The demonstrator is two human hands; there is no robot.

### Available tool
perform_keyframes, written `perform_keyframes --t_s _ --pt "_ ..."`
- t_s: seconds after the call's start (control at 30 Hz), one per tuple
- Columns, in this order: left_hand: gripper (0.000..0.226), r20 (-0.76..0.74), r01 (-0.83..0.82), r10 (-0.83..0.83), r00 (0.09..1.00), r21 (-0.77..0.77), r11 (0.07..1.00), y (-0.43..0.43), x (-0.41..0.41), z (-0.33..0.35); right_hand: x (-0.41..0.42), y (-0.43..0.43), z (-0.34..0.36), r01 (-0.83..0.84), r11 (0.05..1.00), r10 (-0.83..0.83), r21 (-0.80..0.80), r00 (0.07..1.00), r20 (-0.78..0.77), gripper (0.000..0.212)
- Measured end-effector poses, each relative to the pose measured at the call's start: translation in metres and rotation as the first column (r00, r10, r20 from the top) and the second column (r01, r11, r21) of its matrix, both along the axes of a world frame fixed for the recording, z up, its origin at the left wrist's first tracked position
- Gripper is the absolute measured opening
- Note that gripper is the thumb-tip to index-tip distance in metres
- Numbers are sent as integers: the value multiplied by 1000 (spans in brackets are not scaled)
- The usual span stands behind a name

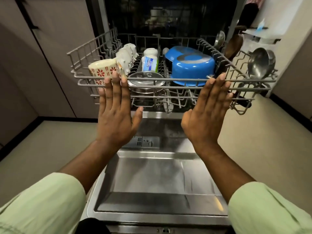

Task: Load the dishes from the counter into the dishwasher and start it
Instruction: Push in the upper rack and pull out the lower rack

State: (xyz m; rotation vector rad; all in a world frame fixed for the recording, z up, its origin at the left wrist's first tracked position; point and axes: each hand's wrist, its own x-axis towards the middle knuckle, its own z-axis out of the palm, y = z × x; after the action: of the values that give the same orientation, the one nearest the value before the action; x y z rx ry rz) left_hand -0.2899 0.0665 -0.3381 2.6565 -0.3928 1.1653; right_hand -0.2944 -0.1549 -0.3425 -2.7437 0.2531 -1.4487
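The grey wire dishwasher rack point(168, 79) stands pulled out over the open steel door point(157, 179). It holds a cream cup with red flowers point(104, 69), white mugs point(126, 55), a white plastic tub point(150, 60), a blue pan point(190, 65), a steel lid point(145, 78) and steel ladles point(260, 64). My left hand point(114, 112) lies flat with straight fingers against the rack's front rails at the left. My right hand point(207, 112) does the same at the right.
Grey cabinet doors point(50, 56) stand at the left. A white appliance side with a shelf point(270, 34) is at the right. Beige floor point(42, 149) lies on both sides of the door. The dark dishwasher cavity point(168, 17) opens behind the rack.
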Motion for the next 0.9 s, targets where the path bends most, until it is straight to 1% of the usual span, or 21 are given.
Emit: perform_keyframes --t_s 0.1,0.2,0.3,0.37,0.47,0.63,0.77,0.9 --pt "84 -42 -11 12 999 12 1000 1 11 0 10 2 -2 17 1000 -17 3 999 -47 90" --pt "86 -81 -19 21 996 24 1000 1 27 3 25 8 1 2 999 3 52 996 -93 98" --pt "90 -79 4 -3 997 12 1000 -1 43 0 40 9 6 21 995 -9 94 992 -125 102" --pt "92 -78 15 -15 997 5 1000 -3 56 -1 50 7 7 29 996 -15 89 989 -147 103" --pt "93 -126 14 -12 992 20 1000 -1 75 7 65 7 12 19 997 -3 69 976 -218 108" --pt "96 -217 26 0 976 117 993 6 101 20 87 6 30 68 997 -50 32 920 -389 115" --pt "101 -282 45 -6 959 130 991 2 122 34 101 3 41 54 999 -44 6 870 -491 122" --pt "103 -328 67 -11 944 162 984 -2 142 44 119 -5 55 53 999 -47 -3 850 -524 114"
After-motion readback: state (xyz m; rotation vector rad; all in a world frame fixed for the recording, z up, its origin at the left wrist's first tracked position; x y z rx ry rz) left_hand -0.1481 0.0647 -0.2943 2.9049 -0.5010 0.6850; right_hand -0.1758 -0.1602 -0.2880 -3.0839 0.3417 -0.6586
